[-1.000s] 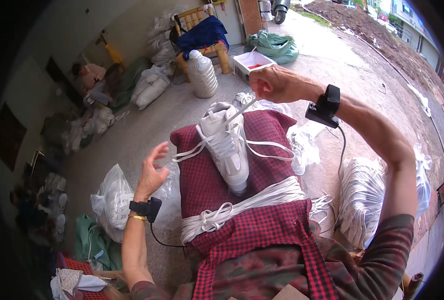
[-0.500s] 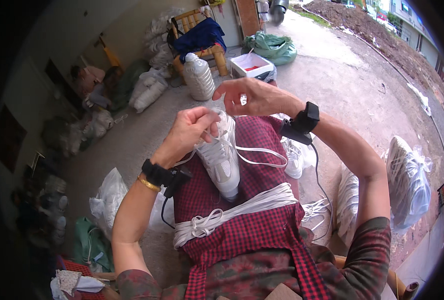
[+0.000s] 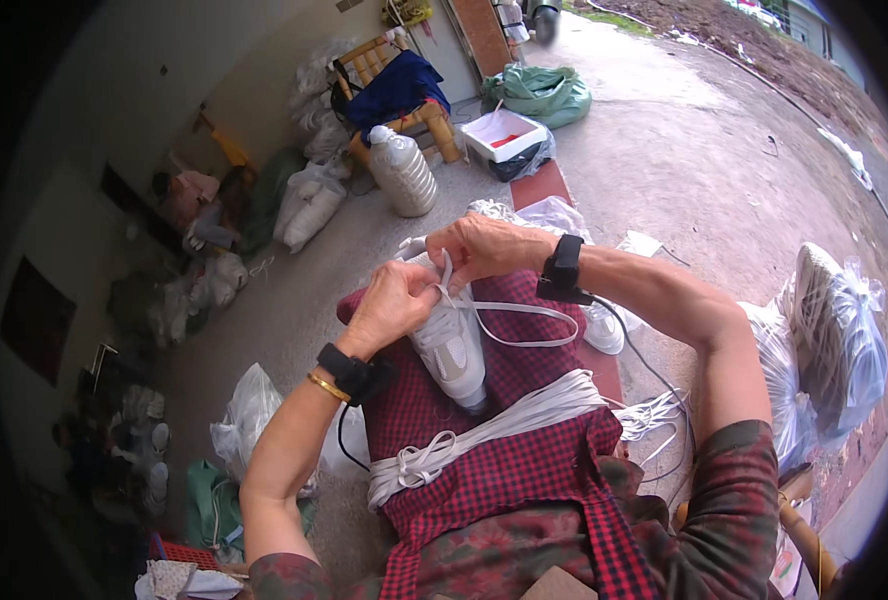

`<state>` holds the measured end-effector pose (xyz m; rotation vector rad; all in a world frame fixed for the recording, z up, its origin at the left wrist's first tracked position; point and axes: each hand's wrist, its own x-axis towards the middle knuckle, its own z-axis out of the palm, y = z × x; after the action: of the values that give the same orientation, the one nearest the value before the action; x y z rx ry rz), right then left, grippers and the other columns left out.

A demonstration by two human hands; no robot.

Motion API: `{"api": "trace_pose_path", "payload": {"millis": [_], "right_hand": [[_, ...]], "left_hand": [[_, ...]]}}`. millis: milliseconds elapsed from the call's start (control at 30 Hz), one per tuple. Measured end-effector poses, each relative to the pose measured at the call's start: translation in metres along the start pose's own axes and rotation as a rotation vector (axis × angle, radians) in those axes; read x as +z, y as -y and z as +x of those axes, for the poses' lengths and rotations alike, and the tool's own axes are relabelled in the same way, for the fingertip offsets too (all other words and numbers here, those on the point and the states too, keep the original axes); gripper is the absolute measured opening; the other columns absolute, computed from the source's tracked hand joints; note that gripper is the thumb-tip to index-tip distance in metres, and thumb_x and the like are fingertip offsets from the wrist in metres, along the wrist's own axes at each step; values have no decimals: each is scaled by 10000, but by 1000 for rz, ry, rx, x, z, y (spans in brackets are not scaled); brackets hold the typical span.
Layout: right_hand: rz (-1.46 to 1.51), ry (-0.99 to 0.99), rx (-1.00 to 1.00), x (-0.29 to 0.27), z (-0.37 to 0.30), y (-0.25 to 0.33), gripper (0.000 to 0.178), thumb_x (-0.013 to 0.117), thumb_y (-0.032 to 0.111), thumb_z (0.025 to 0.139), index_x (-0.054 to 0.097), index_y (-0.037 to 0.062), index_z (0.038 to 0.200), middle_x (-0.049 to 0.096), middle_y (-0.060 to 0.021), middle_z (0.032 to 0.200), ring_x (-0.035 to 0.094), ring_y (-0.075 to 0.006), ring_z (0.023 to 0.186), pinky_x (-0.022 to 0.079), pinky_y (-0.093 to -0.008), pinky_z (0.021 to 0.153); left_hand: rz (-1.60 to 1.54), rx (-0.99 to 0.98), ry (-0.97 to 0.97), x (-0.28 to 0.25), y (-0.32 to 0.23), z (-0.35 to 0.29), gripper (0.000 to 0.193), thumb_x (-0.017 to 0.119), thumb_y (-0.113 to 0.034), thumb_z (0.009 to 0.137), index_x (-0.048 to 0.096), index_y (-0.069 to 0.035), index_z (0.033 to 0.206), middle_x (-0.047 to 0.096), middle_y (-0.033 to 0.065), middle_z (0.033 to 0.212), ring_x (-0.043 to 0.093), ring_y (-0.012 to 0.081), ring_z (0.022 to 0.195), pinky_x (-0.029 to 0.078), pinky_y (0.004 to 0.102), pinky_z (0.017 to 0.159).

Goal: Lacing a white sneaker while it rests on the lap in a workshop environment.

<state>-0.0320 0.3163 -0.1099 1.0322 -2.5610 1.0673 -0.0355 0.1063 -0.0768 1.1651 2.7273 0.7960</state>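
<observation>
A white and grey sneaker [image 3: 451, 358] lies on my lap over a red and black checked apron [image 3: 524, 375], its toe toward me. My left hand [image 3: 389, 308] is closed in a pinch on the white shoelace [image 3: 529, 308] near the top of the lacing. Just across from it, my right hand [image 3: 486, 247] bends over the shoe's opening, fingers closed on the same lace. One length of lace loops out to the right across the apron. A bundle of white laces [image 3: 494, 425] is tied round my waist.
Another white sneaker [image 3: 604, 328] stands right of my lap. Bagged shoes [image 3: 836, 350] sit farther right. Ahead are a large plastic bottle [image 3: 402, 172], a white box [image 3: 504, 133], a green sack [image 3: 539, 95] and a bamboo chair [image 3: 434, 118]. A person [image 3: 199, 195] sits at the far left.
My right hand has come down from above the shoe and now grips the lace beside my left hand. Its fingers were apart before. The view has shifted slightly.
</observation>
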Motion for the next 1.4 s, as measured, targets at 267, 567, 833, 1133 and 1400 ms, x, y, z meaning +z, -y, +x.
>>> {"api": "trace_pose_path", "payload": {"millis": [267,567,833,1133,1400], "right_hand": [[149,-10,66,4,-9,4,248,736,225,813,643,41,950,707,-101,782,678,-215,703,516,-349,632],[132,-196,-110,-4,23,62,175,608,125,859,706,-2,927,694,-114,744,653,-161,681,515,-312,641],[200,39,-103,-5,45,41,241,695,232,876,706,35,1014,658,-41,718,595,-91,682,496,-308,622],[526,-450,396,-21,3,5,336,495,343,1011,676,64,961,596,22,756,548,-54,655,427,-231,527],[698,-1044,513,-103,-93,-93,308,537,269,961,676,-4,996,582,14,707,499,-66,561,387,-200,486]], "left_hand": [[-53,-115,-10,-51,30,-13,145,580,-141,901,638,-15,856,621,48,637,590,106,562,482,271,519],[-959,-130,17,-72,40,-45,123,535,-210,1004,539,-89,988,607,1,850,589,80,748,516,251,670],[-555,124,-158,-48,1,-31,88,575,-90,959,621,-15,952,611,-6,784,556,37,685,476,208,629],[-335,-16,-500,-60,92,-64,133,558,-111,954,647,-28,1007,645,21,902,626,90,809,555,239,596],[-121,-599,-1045,-114,261,-138,229,581,-204,896,674,-9,970,687,81,825,649,171,705,531,319,601]]}}
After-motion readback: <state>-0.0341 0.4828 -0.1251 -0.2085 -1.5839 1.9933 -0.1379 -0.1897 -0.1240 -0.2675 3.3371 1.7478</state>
